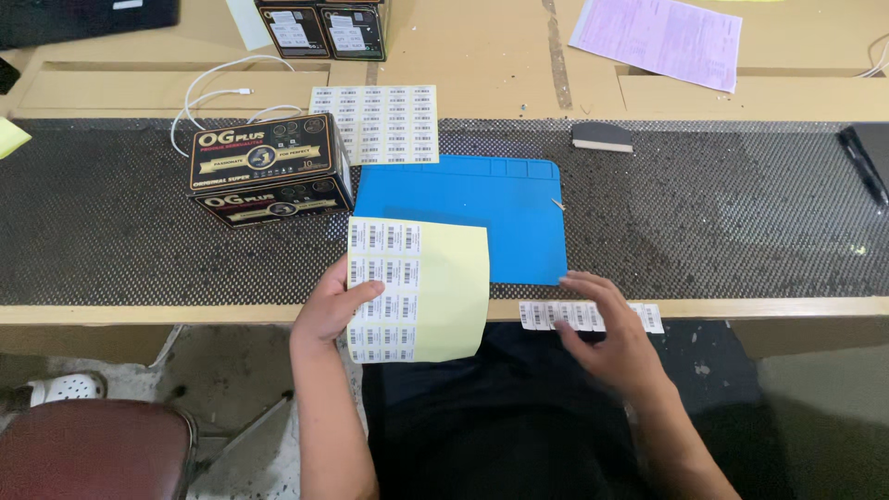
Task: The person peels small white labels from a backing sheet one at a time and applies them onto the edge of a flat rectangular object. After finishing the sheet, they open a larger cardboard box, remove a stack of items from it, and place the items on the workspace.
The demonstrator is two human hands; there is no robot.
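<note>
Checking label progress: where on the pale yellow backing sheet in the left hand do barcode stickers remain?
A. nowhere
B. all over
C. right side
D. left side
D: the pale yellow backing sheet in the left hand keeps barcode stickers only down its left columns.

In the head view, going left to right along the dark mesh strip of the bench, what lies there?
Yellow paper scrap at the left edge → black and gold box → blue mat → small black and tan block → black pen-like tool at the far right.
</note>
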